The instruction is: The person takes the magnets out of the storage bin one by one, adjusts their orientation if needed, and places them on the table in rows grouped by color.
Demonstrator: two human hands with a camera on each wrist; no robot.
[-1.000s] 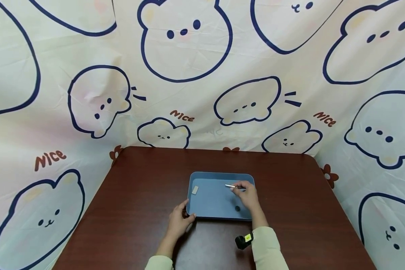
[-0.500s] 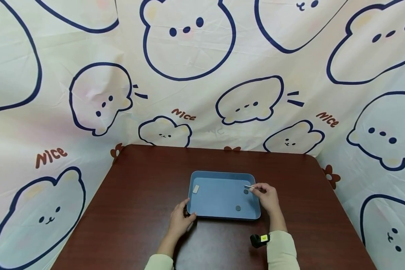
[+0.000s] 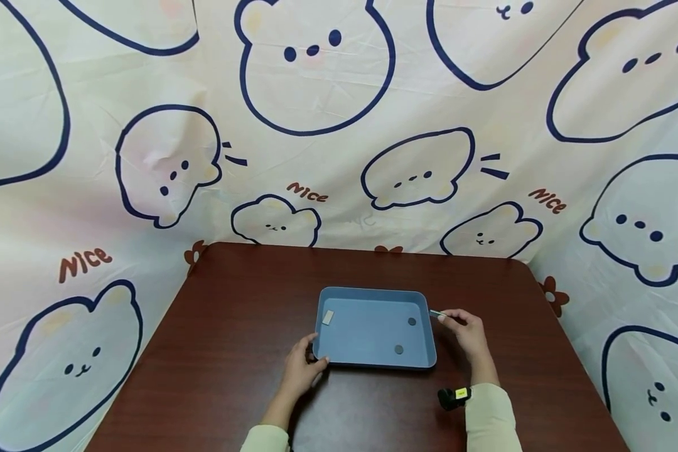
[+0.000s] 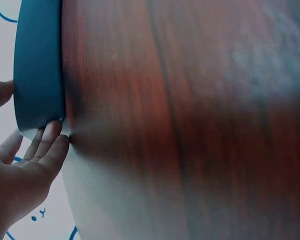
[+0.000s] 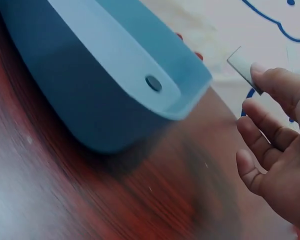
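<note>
A shallow blue tray (image 3: pixel 367 333) lies on the table. My left hand (image 3: pixel 301 375) holds its near left corner, thumb at the near wall and fingers along the left side; the left wrist view shows fingertips (image 4: pixel 52 134) at the tray's end. Just outside the tray's right wall is my right hand (image 3: pixel 469 333), pinching a thin, flat, pale rectangular piece (image 5: pixel 242 66) between thumb and forefinger, the other fingers loosely bent. Inside the tray, a small pale rectangular piece (image 3: pixel 328 317) lies at the left. Two dark coin-like discs, one farther back (image 3: pixel 412 321) and one nearer (image 3: pixel 398 349), lie at the right.
The dark brown wooden table (image 3: pixel 248 301) extends all round the tray. A printed cloth (image 3: pixel 339 157) with cartoon animals hangs behind it and at both sides. A black camera (image 3: pixel 453 398) with a yellow label sits at the right wrist.
My right hand has moved right, from above the tray to outside its right wall, still pinching the pale piece. The farther disc has come into sight. My left hand stays at the corner.
</note>
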